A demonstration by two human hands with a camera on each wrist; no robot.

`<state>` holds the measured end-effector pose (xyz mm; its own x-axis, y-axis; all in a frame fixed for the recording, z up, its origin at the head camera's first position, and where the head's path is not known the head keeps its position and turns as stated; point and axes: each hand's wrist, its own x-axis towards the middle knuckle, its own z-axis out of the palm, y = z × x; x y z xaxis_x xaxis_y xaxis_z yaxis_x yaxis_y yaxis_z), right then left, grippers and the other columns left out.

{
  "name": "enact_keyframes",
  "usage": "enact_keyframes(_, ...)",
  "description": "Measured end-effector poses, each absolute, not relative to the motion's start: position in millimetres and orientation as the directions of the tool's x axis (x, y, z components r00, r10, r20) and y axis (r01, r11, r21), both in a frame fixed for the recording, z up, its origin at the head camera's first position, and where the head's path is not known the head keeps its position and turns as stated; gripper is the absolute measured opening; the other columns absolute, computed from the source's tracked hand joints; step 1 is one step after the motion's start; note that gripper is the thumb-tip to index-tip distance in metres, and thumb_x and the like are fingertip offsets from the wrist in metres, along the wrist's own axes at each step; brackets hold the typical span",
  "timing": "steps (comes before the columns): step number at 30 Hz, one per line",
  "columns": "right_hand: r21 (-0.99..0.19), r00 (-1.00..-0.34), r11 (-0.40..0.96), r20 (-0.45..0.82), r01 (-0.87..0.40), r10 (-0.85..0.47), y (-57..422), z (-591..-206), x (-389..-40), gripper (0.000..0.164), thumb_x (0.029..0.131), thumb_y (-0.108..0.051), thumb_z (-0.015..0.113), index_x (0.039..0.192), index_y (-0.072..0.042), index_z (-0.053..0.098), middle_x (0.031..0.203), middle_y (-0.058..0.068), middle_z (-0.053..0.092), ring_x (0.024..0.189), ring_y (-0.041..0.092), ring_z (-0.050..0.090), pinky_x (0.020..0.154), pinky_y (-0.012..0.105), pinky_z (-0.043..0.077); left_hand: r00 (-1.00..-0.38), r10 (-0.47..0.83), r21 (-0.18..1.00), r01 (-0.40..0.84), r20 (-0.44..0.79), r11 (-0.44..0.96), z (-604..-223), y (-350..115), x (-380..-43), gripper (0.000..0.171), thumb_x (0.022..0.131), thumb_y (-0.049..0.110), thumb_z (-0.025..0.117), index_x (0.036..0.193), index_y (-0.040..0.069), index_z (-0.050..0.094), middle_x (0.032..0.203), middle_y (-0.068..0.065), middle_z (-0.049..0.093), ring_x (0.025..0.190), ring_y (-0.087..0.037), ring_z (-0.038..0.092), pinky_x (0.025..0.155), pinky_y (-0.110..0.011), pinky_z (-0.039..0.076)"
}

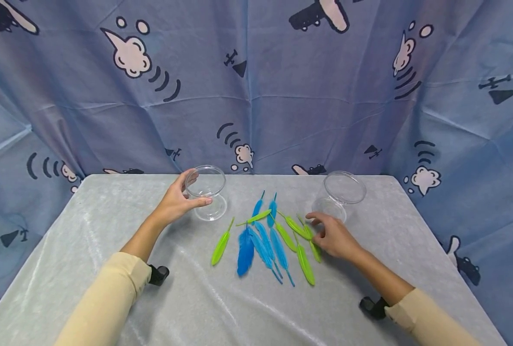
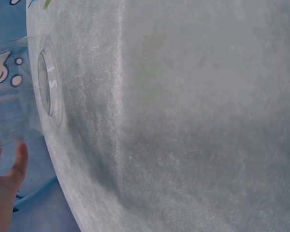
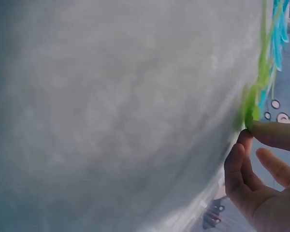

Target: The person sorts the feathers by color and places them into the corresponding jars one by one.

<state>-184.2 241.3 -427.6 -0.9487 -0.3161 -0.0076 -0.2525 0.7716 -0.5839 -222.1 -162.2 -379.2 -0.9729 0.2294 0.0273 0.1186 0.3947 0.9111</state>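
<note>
My left hand (image 1: pixel 174 203) grips a clear plastic cup (image 1: pixel 213 191) from its left side, thumb in front and fingers behind. Its base is on the tabletop; in the left wrist view fingertips (image 2: pixel 20 152) reach its transparent wall. On the right, my right hand (image 1: pixel 333 236) is over the right end of a feather group. Between thumb and index finger it pinches a green feather (image 3: pixel 252 104), seen in the right wrist view. Blue feathers (image 1: pixel 244 252) and light-green feathers (image 1: pixel 305 263) lie loosely, some overlapping, between the hands. One green feather (image 1: pixel 221 247) lies apart on the left.
A second clear cup (image 1: pixel 345 188) stands behind my right hand, near the table's back edge. Pale grey cloth covers the table (image 1: pixel 187 298). A blue patterned curtain (image 1: pixel 274 81) hangs right behind it.
</note>
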Motion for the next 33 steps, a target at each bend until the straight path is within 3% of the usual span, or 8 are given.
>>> enact_keyframes(6, -0.621, -0.948, 0.746, -0.017, -0.239, -0.318, 246.2, -413.4, -186.1, 0.046, 0.082, 0.011, 0.066, 0.127, 0.003, 0.061, 0.096, 0.014, 0.068, 0.080, 0.022, 0.063, 0.066, 0.033, 0.052, -0.974, 0.226, 0.910, 0.120, 0.030, 0.396, -386.1, -165.0, -226.5, 0.097, 0.084, 0.017, 0.081, 0.155, -0.003, 0.018, 0.159, -0.022, 0.028, 0.148, -0.035, 0.024, 0.115, -0.057, 0.027)
enact_keyframes(16, -0.660, -0.943, 0.705, 0.017, -0.260, -0.331, 246.0, -408.4, -190.2, 0.035, 0.085, 0.011, 0.064, 0.120, 0.004, 0.064, 0.081, 0.004, 0.065, 0.071, 0.017, 0.059, 0.063, 0.028, 0.052, -0.975, 0.214, 0.902, 0.144, 0.059, 0.408, -414.4, -174.2, -244.1, 0.103, 0.081, 0.029, 0.085, 0.158, 0.008, 0.020, 0.159, -0.013, 0.032, 0.148, -0.031, 0.026, 0.115, -0.055, 0.029)
enact_keyframes(26, -0.770, -0.955, 0.598, 0.051, -0.224, -0.293, 239.3, -402.1, -201.9, 0.035, 0.088, 0.009, 0.062, 0.122, 0.008, 0.062, 0.091, 0.013, 0.065, 0.081, 0.022, 0.061, 0.069, 0.023, 0.052, -0.974, 0.219, 0.905, 0.143, 0.057, 0.401, -412.0, -174.2, -244.1, 0.101, 0.082, 0.029, 0.084, 0.158, 0.009, 0.020, 0.159, -0.013, 0.033, 0.147, -0.029, 0.027, 0.115, -0.055, 0.029)
enact_keyframes(33, -0.856, -0.963, 0.507, -0.044, -0.100, -0.265, 229.3, -385.3, -211.6, 0.036, 0.093, -0.002, 0.062, 0.129, 0.003, 0.060, 0.104, 0.017, 0.065, 0.094, 0.025, 0.067, 0.078, 0.029, 0.055, -0.976, 0.217, 0.903, 0.123, 0.034, 0.411, -409.7, -173.4, -243.4, 0.101, 0.083, 0.025, 0.084, 0.157, 0.006, 0.019, 0.159, -0.016, 0.031, 0.148, -0.031, 0.027, 0.115, -0.056, 0.028)
